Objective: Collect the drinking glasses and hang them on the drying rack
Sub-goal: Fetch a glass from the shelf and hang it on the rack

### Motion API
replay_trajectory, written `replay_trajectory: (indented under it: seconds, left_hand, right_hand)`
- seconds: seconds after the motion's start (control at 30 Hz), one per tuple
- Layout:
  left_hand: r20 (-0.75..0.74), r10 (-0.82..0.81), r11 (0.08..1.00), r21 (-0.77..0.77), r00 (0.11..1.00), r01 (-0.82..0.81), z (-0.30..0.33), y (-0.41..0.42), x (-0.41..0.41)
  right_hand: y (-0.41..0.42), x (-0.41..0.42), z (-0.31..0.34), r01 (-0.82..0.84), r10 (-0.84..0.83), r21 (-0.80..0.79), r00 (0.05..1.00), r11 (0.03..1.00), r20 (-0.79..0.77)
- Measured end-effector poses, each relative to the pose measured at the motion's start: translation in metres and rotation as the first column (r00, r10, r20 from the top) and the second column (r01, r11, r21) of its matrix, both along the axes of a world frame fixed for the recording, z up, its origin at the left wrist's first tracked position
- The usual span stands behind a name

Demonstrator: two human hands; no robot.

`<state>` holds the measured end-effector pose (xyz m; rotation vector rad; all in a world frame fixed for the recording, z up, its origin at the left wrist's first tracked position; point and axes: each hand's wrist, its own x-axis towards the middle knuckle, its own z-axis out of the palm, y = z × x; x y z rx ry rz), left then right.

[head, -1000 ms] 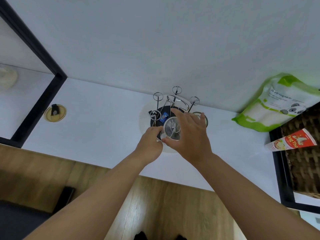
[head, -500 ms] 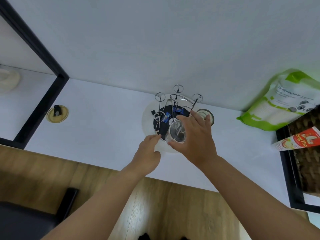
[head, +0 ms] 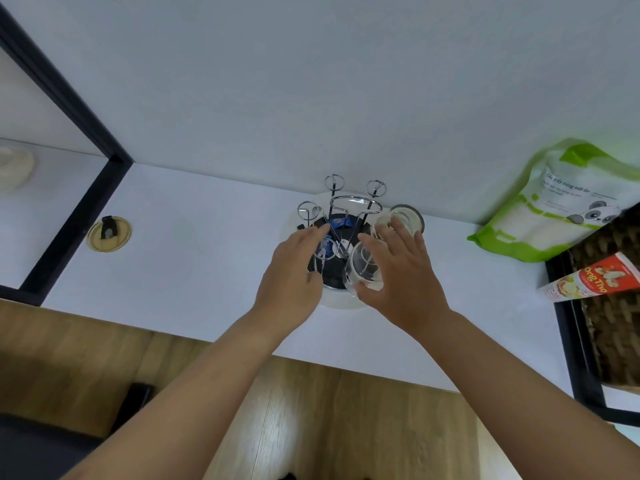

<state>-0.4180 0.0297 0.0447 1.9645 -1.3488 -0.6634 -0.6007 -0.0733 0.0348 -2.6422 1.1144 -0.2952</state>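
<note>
A chrome wire drying rack with looped prongs stands on a round white tray against the wall. A clear drinking glass sits upside down over a front prong, and my right hand wraps around its right side. A second glass hangs inverted on a right-hand prong, just beyond my right fingertips. My left hand rests on the rack's left side, fingers spread over the dark base.
The white counter carries a round tan lid at left and a green-and-white pouch at right. A wicker basket in a black frame holds a red-and-white tube. Wooden floor lies below the counter edge.
My right hand has carried the glass down and to the right onto a front prong. My left hand let go of the glass and shifted up onto the rack's left side.
</note>
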Motion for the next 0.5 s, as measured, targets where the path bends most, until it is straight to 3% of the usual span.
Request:
replay_trajectory:
  seconds: [0.33,0.5]
  left_hand:
    - [0.058,-0.012,1.0,0.002,0.998,0.012,-0.012,0.018,-0.028]
    - [0.165,0.014,0.995,-0.102,0.986,0.003,-0.004,0.01,-0.026]
  right_hand:
    - [-0.023,-0.018,0.005,-0.04,0.04,0.009,0.998,0.999,-0.043]
    - [-0.029,-0.02,0.008,-0.039,0.041,0.07,0.999,0.997,-0.027]
